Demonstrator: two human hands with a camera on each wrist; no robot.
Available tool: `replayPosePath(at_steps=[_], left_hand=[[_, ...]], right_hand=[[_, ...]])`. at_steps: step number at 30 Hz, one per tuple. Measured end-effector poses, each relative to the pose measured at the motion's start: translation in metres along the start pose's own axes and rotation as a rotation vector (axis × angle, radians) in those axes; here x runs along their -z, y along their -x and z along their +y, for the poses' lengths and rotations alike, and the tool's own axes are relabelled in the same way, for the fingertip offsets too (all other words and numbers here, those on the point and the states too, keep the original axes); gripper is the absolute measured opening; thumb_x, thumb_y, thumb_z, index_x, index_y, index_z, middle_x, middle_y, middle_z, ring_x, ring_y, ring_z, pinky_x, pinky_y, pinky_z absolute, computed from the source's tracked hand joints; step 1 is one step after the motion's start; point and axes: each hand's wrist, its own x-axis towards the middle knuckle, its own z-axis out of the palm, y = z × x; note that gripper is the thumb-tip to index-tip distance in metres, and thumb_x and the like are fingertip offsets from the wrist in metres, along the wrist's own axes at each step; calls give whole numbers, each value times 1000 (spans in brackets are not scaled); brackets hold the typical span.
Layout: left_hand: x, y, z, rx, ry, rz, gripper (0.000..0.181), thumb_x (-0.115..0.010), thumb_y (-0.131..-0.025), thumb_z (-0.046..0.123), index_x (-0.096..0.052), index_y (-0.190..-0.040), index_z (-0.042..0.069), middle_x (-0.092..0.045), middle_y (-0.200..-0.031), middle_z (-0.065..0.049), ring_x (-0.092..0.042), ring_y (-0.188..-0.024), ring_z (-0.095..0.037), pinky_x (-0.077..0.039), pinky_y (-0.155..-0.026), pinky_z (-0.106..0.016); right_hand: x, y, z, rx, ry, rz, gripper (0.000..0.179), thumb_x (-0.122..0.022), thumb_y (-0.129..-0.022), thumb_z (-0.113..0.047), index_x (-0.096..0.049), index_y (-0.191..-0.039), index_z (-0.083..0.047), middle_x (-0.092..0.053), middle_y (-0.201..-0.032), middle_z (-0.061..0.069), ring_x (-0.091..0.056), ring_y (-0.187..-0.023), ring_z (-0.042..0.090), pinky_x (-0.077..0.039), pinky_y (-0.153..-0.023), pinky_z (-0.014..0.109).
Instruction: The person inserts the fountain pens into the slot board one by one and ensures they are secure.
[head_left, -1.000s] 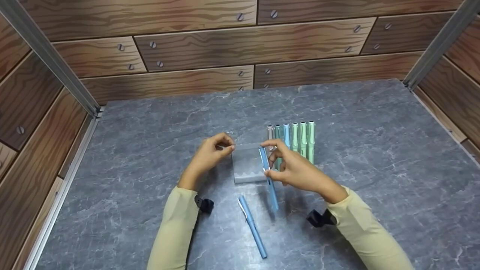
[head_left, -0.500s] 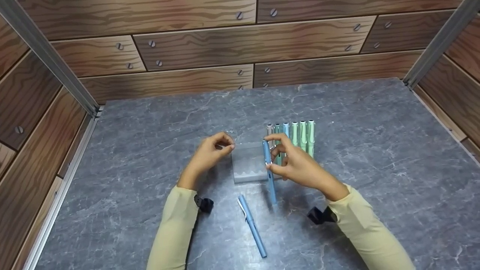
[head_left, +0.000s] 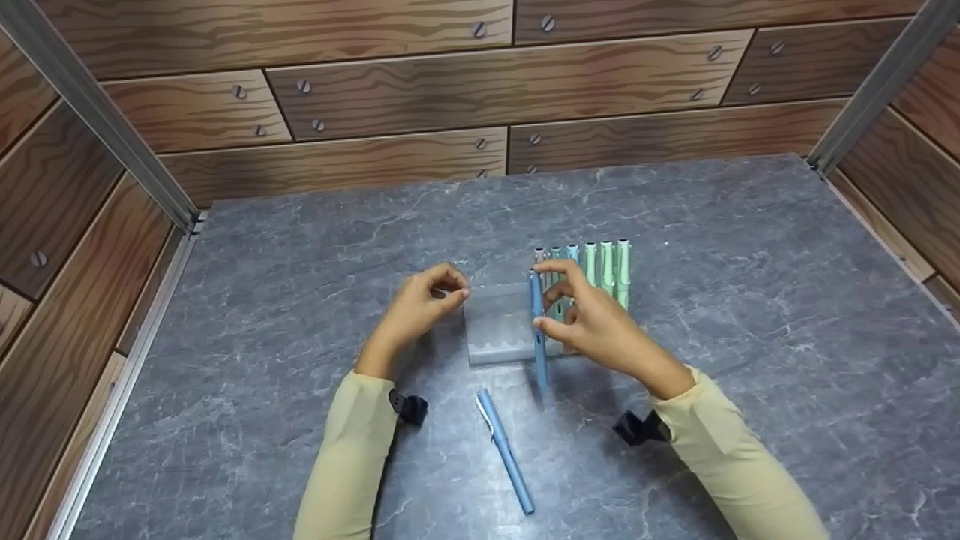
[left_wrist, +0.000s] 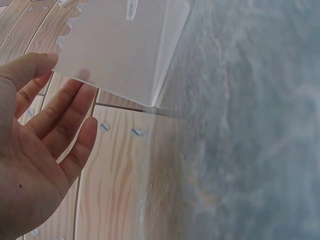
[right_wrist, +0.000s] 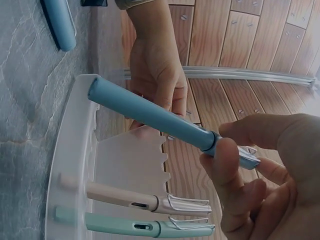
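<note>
My right hand [head_left: 604, 326] pinches a blue pen [right_wrist: 155, 116] by its clip end, thumb on one side and fingertips on the other. The pen's lower end points toward the front lip of a frosted clear pen stand [head_left: 496, 319]. My left hand [head_left: 416, 307] pinches the left edge of this stand between thumb and fingers. In the stand's right part, pens lie side by side: a beige pen [right_wrist: 122, 194], a teal pen [right_wrist: 120, 223], a light blue one and several mint green pens [head_left: 623, 270]. My right hand hides part of the row in the head view.
A second blue pen [head_left: 506, 454] lies on the grey marbled table [head_left: 300, 262] in front of the stand, between the forearms. Wood-patterned walls [head_left: 397, 97] surround the table's back and sides. A dark wrist camera [head_left: 411, 409] sits at the left sleeve.
My right hand has moved slightly away from the body with the blue pen, which now stands straighter in line with the row. My left hand keeps its place on the stand.
</note>
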Motion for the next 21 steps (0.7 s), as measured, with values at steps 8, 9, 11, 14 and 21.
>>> replayPosePath(at_steps=[8, 9, 11, 14, 21], left_hand=[[0, 0, 0, -4, 2, 2, 9, -66, -89, 10, -65, -95, 2, -70, -97, -13, -66, -98, -27, -52, -89, -42], [0, 0, 0, -4, 4, 0, 10, -66, -89, 10, -65, -95, 2, -70, -97, -13, -66, -99, -27, -52, -89, -42], [0, 0, -1, -6, 5, -1, 10, -66, -89, 10, -65, -95, 2, -70, -98, -13, -66, -99, -27, -52, -89, -42], [0, 0, -1, -2, 11, -3, 10, -66, -89, 10, -65, -95, 2, -70, -98, -13, -66, -99, -27, -52, -90, -42], [0, 0, -1, -2, 5, -2, 9, -66, -89, 10, -65, -95, 3, -70, -98, -12, -66, -99, -26, -52, -89, -41]], right_hand=[[-1, -4, 3, 25, -35, 57, 63, -67, -88, -6, -33, -140, -15, -60, -100, 13, -52, -45, 13, -51, -46, 31], [-1, -4, 3, 24, -38, 64, 62, -67, -89, -6, -33, -140, -16, -60, -100, 13, -52, -45, 13, -51, -46, 31], [-1, -5, 4, 23, -40, 77, 62, -67, -89, -6, -34, -140, -16, -60, -100, 13, -50, -45, 11, -50, -46, 29], [-2, -6, 5, 27, -35, 95, 61, -67, -89, -5, -34, -139, -16, -61, -100, 13, -50, -44, 11, -49, -46, 28], [-5, -9, 8, 60, 1, 131, 60, -66, -89, -5, -34, -139, -15, -63, -101, 13, -54, -46, 19, -50, -45, 28]])
